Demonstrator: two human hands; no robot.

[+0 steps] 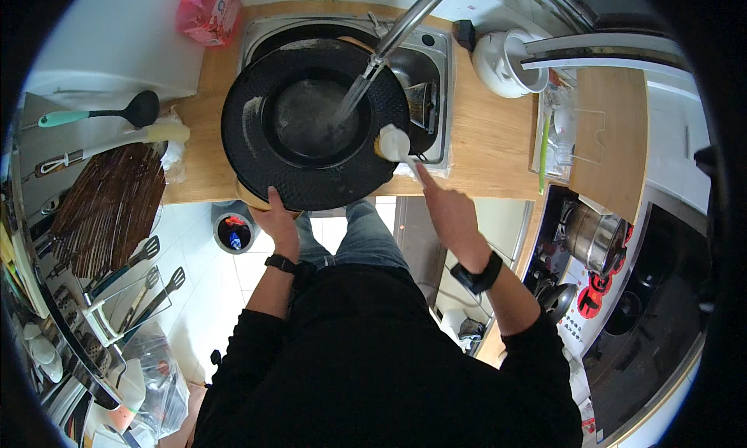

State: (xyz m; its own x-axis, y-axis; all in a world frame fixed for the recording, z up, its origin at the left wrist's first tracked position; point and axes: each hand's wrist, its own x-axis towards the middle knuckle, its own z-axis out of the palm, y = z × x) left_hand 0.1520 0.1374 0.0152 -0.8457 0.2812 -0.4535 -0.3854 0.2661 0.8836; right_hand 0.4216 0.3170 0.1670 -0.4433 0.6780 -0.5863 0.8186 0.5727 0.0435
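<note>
A large round black pan (pixel 247 148) with a wide textured rim is held over the sink (pixel 442 129). My left hand (pixel 276 224) grips its near edge, thumb on top and the other fingers hidden beneath. Beside that hand a tan edge (pixel 250 200) shows under the pan; I cannot tell what it belongs to. Water streams from the metal faucet (pixel 397 37) into the sunken middle of the pan. My right hand (pixel 453 221) is closed round the handle of a white dish brush (pixel 394 143), index finger stretched along it. The brush head rests at the pan's right rim, its yellowish bristles partly showing.
A pink bottle (pixel 208 12) stands at the back left, a white pot (pixel 498 63) at the back right. Several utensils and a brown slatted mat (pixel 117 199) hang or lie at left. A steel pot (pixel 595 234) is on the right, a bin (pixel 233 231) below the counter.
</note>
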